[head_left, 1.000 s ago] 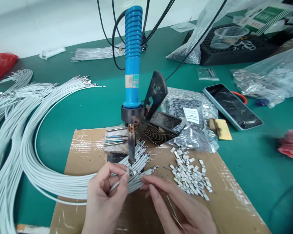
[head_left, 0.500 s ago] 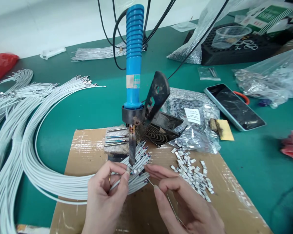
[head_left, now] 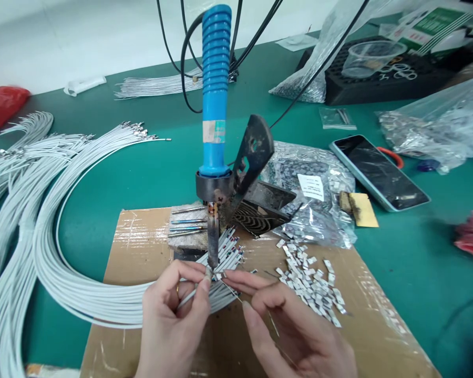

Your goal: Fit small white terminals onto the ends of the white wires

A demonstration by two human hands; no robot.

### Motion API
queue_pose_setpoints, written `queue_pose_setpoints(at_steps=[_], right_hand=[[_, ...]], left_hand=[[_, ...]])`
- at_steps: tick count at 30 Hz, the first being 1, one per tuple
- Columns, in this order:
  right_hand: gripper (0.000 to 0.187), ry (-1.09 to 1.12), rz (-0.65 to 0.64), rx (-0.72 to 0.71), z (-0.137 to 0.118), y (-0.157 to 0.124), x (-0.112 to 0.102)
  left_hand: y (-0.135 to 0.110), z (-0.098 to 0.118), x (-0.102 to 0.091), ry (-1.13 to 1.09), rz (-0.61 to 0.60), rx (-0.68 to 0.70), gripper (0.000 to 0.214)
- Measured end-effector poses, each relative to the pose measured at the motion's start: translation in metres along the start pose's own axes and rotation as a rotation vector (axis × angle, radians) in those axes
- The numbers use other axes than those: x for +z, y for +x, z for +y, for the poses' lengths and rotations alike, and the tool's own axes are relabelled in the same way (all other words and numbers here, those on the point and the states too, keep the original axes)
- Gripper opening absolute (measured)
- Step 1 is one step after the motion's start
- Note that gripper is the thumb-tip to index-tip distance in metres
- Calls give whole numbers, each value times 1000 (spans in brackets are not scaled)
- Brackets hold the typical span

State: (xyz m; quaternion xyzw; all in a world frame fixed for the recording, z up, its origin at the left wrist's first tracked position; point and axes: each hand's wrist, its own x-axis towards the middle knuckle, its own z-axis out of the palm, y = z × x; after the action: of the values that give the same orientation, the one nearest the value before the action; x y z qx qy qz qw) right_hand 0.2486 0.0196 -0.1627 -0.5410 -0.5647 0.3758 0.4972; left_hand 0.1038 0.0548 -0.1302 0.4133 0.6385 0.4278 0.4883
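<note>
A soldering iron with a blue grip (head_left: pixel 215 105) stands tip-down in a black metal holder (head_left: pixel 252 157). Just below its tip, my left hand (head_left: pixel 177 310) pinches the end of a white cable (head_left: pixel 188 298). At that end sits a small whitish connector piece (head_left: pixel 219 275), with my right hand's fingertips close against it; whether they touch cannot be made out. Between thumb and fingers, my right hand (head_left: pixel 299 325) holds thin solder wire (head_left: pixel 232 291), its end pointing toward the cable end. Behind my hands lies a bundle of white cables (head_left: pixel 102 299) with their ends under the iron.
Cardboard (head_left: pixel 130 247) covers the work area. Small white connector pieces (head_left: pixel 311 278) lie heaped to the right. Beyond are a plastic bag of parts (head_left: pixel 331 210), a phone (head_left: pixel 378 173) and a black tray (head_left: pixel 355 89). More white cables (head_left: pixel 8 231) lie left.
My right hand has moved slightly left, bringing its fingertips and the solder wire closer to the cable end. My left hand has barely shifted and keeps its pinch.
</note>
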Motion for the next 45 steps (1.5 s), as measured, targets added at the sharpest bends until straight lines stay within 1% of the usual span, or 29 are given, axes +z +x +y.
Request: queue_pose_setpoints(at_steps=[2,4,6,11,15,17,19,20,21,24,28,31,37,41,43,45], right_hand=[[13,-10,5,-5,-1,1,0],[12,-11,18,-4,-1,2,1],[13,-4,22,-7,-2,4,1],[13,10,8,-12,0,2,0],[12,30,5,-10,1,1,-1],[12,42,12,0,1,1,1],[12,47,22,6,2,3,2],[12,49,25,8,2,3,3],[13,51,23,6,2,4,3],[13,61,17,6,2,5,2],[15,45,14,38,0,6,2],[17,43,6,69,2,6,2],[22,113,-22,124,4,7,0],[22,143,-23,143,3,7,-1],[24,147,-22,144,4,7,-1],[23,155,-27,125,5,7,0]], left_hand=[[0,0,1,29,-50,18,21],[-2,3,4,-9,44,-12,21],[-4,7,8,-49,107,-36,21],[-6,11,13,-41,94,-37,22],[-3,5,6,-15,89,-24,22],[1,-1,0,29,19,0,23],[4,-5,-6,104,-113,49,24],[5,-7,-8,128,-138,58,24],[6,-7,-8,130,-139,62,25],[6,-8,-8,72,-43,35,23],[6,-12,-12,144,-163,86,26],[7,-16,-16,139,-173,78,28],[12,-17,-16,124,-145,115,25],[13,-9,-10,124,-158,137,23],[10,-3,-5,78,-115,120,20],[7,2,0,-10,-4,44,19]])
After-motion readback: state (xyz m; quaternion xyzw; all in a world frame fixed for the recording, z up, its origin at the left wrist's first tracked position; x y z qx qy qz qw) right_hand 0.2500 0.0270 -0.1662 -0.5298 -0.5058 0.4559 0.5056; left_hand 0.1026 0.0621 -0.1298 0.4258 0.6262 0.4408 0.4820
